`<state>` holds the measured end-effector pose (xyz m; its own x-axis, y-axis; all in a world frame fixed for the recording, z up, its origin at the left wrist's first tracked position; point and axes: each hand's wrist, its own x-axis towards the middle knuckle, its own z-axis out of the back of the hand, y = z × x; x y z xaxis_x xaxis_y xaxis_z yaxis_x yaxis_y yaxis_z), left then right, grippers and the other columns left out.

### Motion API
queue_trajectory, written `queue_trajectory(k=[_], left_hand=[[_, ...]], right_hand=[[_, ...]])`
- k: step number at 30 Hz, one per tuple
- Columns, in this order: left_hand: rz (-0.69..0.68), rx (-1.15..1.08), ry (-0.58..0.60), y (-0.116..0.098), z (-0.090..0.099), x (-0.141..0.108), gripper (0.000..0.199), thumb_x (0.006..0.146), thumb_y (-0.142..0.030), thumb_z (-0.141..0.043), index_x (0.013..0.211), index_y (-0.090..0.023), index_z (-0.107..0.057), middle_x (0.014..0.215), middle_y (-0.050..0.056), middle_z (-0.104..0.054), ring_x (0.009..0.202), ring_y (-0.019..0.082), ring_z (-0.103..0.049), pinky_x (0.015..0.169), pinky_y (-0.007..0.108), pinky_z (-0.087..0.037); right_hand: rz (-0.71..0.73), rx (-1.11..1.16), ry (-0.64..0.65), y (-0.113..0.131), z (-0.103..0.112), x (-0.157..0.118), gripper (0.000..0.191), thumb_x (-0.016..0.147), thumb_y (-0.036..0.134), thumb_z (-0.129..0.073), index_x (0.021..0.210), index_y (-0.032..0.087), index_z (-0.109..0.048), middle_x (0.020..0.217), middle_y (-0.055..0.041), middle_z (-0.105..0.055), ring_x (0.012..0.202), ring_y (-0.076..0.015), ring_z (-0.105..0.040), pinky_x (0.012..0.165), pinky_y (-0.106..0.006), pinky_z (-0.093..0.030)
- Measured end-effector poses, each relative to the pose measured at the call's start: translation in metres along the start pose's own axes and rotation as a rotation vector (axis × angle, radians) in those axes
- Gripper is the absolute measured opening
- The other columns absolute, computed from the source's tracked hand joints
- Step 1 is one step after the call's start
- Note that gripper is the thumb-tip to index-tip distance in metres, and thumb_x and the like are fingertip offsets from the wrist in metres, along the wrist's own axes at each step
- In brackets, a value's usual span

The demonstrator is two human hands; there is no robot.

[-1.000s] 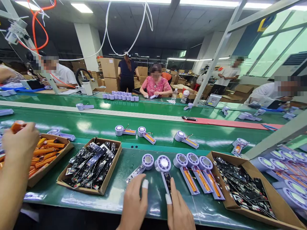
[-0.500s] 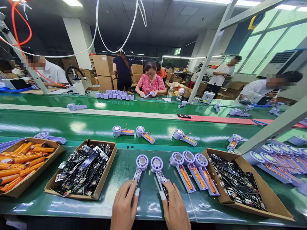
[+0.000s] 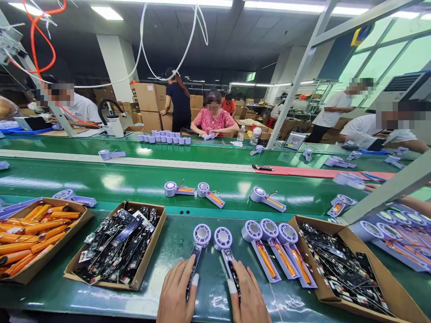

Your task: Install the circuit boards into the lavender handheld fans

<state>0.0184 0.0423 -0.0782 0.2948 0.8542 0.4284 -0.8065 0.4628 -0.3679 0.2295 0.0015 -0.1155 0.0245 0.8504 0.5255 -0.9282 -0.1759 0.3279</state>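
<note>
My left hand [image 3: 177, 291] grips the handle of a lilac fan [image 3: 202, 235] between thumb and fingers, a black circuit board lying along the handle. Beside it, my right hand [image 3: 249, 291] holds the handle of a second lilac fan [image 3: 223, 238], also with a black board in it. Both fans lie on the green bench, round heads pointing away from me and a little apart. White covers sit on both thumbs. Just right of my right hand are three lilac fans [image 3: 269, 229] with orange batteries in their open handles.
Cardboard trays of circuit boards stand left [image 3: 143, 273] and right [image 3: 323, 287]; another holds orange batteries [image 3: 40, 233]. Fans lie on the green conveyor [image 3: 128, 179] ahead. A slanted metal post [image 3: 387, 190] rises at right. Several people work beyond; an arm reaches in at right.
Both hands stay on the two fans, and the boards lie more visibly along the handles. The view has shifted slightly. An arm with a lilac part has appeared at right.
</note>
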Motion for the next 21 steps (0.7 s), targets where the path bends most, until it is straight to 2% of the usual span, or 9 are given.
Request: queue_trajectory(k=[5,11,15,21], left_hand=[[-0.06,0.058,0.072,0.004,0.004,0.008,0.055,0.089,-0.018,-0.051,0.143,-0.025,-0.043,0.122,0.008,-0.067,0.11,0.027,-0.062,0.088,0.042,-0.055],[-0.159,0.087,0.097,0.008,0.004,0.011,0.059,0.087,-0.013,-0.049,0.144,-0.021,-0.038,0.142,0.008,-0.054,0.129,0.025,-0.05,0.102,0.042,-0.048],[-0.201,0.127,0.057,0.008,0.003,0.01,0.06,0.086,-0.013,-0.048,0.145,-0.02,-0.036,0.14,0.009,-0.056,0.127,0.025,-0.054,0.101,0.042,-0.049],[-0.162,0.147,-0.089,0.004,-0.012,0.01,0.051,0.087,-0.014,-0.045,0.138,-0.018,-0.044,0.129,0.009,-0.065,0.116,0.026,-0.062,0.094,0.043,-0.052]], right_hand=[[-0.025,-0.022,0.03,-0.001,-0.004,-0.001,0.049,0.099,0.025,-0.031,0.148,0.028,-0.032,0.136,-0.0048,-0.056,0.126,-0.0275,-0.051,0.103,-0.048,-0.045],[-0.036,0.015,0.023,-0.002,-0.005,-0.001,0.051,0.097,0.024,-0.034,0.147,0.029,-0.031,0.134,-0.0047,-0.057,0.124,-0.028,-0.053,0.102,-0.05,-0.044],[-0.025,0.011,-0.001,-0.001,-0.005,0.003,0.049,0.096,0.026,-0.036,0.145,0.028,-0.034,0.131,-0.0052,-0.06,0.121,-0.0285,-0.055,0.101,-0.05,-0.044],[-0.024,0.004,-0.03,-0.001,-0.007,0.005,0.046,0.095,0.025,-0.035,0.142,0.028,-0.039,0.129,-0.0056,-0.061,0.119,-0.0287,-0.056,0.098,-0.049,-0.046]])
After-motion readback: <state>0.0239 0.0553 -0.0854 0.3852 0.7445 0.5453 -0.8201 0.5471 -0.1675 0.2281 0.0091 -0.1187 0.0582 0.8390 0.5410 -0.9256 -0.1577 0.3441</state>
